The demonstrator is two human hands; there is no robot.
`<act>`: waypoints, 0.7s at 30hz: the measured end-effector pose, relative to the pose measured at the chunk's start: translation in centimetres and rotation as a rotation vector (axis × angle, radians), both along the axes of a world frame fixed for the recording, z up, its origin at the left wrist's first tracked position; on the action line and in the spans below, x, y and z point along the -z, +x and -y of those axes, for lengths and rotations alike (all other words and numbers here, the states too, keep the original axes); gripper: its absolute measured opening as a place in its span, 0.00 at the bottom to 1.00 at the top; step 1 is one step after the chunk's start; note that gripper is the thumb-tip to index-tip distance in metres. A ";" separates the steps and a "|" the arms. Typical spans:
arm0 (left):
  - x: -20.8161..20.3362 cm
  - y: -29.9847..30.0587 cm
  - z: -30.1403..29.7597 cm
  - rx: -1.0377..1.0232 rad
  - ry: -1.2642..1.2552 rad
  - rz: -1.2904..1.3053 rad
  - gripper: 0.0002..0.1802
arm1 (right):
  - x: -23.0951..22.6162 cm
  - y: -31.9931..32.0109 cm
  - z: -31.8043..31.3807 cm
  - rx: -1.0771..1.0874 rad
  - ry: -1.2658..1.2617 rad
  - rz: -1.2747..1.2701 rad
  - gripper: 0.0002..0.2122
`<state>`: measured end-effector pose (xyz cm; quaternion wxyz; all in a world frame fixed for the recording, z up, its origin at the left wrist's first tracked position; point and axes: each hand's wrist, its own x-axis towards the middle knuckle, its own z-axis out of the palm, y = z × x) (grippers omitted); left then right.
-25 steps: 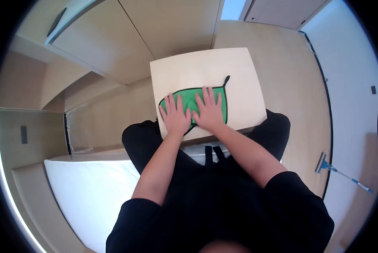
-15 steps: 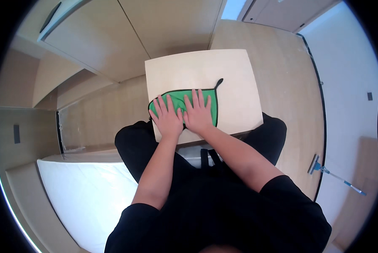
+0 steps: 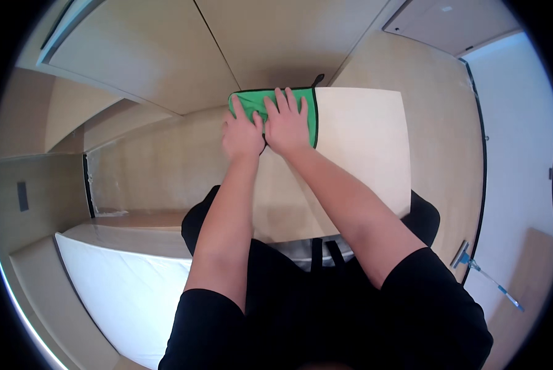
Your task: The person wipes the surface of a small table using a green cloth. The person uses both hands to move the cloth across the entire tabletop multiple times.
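Observation:
A green cleaning cloth [image 3: 309, 117] with black edging and a small black hanging loop lies spread at the far left of a pale wooden tabletop [image 3: 362, 148]. Both palms press down on it. My left hand [image 3: 243, 132] rests on the cloth's left part, fingers extended, some of them near the tabletop's left edge. My right hand [image 3: 288, 126] lies flat beside it, fingers pointing away from me. The thumbs are close together. The cloth's loop sticks out past the far edge, and the area under my hands is hidden.
Beyond the tabletop stand wooden cabinet doors [image 3: 282, 37]. A white plastic-covered mattress [image 3: 128, 296] lies at the lower left. At the right, a blue squeegee mop [image 3: 467, 256] leans by the white wall [image 3: 510, 135]. My knees flank the table's near side.
Both hands have pushed the cloth away from me, from the tabletop's near left to its far left edge. My arms are stretched further out, and the view has shifted a little.

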<state>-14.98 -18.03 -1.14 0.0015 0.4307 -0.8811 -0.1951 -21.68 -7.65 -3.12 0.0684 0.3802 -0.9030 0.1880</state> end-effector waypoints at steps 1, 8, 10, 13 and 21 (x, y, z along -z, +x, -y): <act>0.3 -0.8 0.5 -0.032 -0.055 -0.045 0.39 | 0.1 -0.8 1.0 0.017 -0.058 -0.065 0.24; 1.6 -6.2 5.2 -0.065 -0.031 -0.065 0.23 | 0.7 -6.0 5.6 0.035 0.021 0.082 0.15; 1.9 -7.3 5.9 -0.098 -0.060 -0.074 0.22 | 0.7 -6.6 6.4 0.047 -0.023 0.028 0.17; 2.2 -7.8 6.6 -0.089 -0.148 -0.108 0.21 | 0.5 -6.7 7.3 0.075 -0.101 -0.080 0.20; 3.7 -5.3 3.6 0.129 -0.472 -0.257 0.21 | 0.5 -5.0 4.6 0.103 -0.115 -0.181 0.26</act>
